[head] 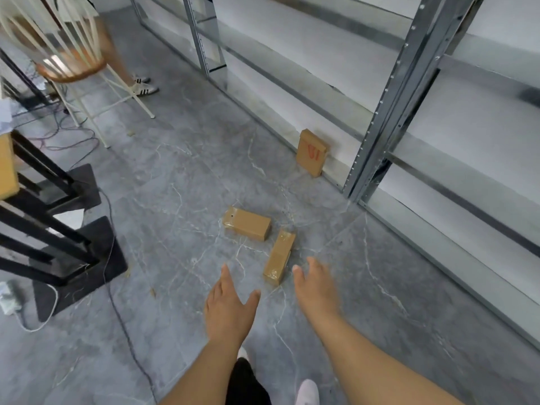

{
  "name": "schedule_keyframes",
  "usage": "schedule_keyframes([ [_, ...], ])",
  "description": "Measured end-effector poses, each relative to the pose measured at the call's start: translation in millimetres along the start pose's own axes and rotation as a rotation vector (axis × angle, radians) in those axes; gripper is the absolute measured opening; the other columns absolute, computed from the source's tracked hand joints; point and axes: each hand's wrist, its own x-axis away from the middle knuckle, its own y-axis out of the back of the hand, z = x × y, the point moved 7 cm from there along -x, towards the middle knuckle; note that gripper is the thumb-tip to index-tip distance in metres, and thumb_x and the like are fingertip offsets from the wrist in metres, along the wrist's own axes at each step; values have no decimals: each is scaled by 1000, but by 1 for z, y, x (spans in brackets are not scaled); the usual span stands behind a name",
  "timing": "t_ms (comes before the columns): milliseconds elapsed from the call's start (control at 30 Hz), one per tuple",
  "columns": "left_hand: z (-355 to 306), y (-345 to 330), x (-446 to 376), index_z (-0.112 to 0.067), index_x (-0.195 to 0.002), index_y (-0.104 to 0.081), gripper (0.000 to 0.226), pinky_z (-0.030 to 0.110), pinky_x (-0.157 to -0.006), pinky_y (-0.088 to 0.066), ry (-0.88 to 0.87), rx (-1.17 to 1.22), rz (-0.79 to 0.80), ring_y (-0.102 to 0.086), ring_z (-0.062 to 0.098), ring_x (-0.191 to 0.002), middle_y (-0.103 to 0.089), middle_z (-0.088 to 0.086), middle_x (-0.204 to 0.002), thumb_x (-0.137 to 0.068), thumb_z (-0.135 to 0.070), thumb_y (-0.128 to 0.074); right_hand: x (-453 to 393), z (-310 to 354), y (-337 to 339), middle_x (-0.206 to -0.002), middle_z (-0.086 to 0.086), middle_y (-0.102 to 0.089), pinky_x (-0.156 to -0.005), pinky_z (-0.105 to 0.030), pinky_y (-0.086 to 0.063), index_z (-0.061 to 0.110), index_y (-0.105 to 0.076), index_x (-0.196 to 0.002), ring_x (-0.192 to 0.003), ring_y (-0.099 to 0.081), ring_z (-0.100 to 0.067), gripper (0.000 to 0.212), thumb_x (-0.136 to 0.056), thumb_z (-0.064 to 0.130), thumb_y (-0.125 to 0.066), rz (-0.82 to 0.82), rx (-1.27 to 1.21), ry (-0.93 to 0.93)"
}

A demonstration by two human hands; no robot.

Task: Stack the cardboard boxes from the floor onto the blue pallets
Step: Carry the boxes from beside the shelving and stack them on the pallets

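Three cardboard boxes are on the grey floor. One brown box [247, 228] lies flat in the middle. A narrow taped box [279, 257] lies just right of it, end toward me. A third box with red marks [312, 152] leans upright against the shelving base. My left hand [229, 305] reaches forward with fingers spread, empty, below the flat box. My right hand [315, 287] is stretched out empty just right of the narrow box, not touching it. No blue pallet is in view.
Metal shelving [391, 112] runs along the right wall. A black stand [67, 252] with cables stands at the left, with part of a cardboard box [7, 168] at the left edge. A wooden-seat stool [73, 65] and another person's legs [140, 83] are at the back left.
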Motion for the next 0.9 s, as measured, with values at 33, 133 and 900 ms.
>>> schedule_keyframes([
  [33, 0, -1, -11, -20, -149, 3, 89, 40, -116, -18, 9, 4, 17, -19, 24, -142, -20, 6, -155, -87, -50, -52, -9, 5, -3, -140, -9, -42, -97, -34, -37, 13, -36, -139, -126, -42, -24, 48, -98, 37, -36, 8, 0, -5],
  [133, -2, -4, -51, -21, -150, 4, 88, 39, -116, -19, 22, -6, 79, -18, 24, -142, -17, 4, -156, -88, -50, -51, -40, 22, -13, -137, -10, -43, -98, -35, -36, 12, -39, -137, -124, -43, -25, 46, -98, 35, -38, 28, -32, -34],
  [900, 41, -171, -326, -28, -149, -10, 75, 40, -112, -29, 251, 45, 625, -32, 20, -138, -28, 0, -153, -90, -40, -54, -266, -75, -181, -128, -9, -51, -87, -31, -36, 11, -47, -129, -118, -49, -25, 42, -96, 36, -41, 91, -213, -627],
])
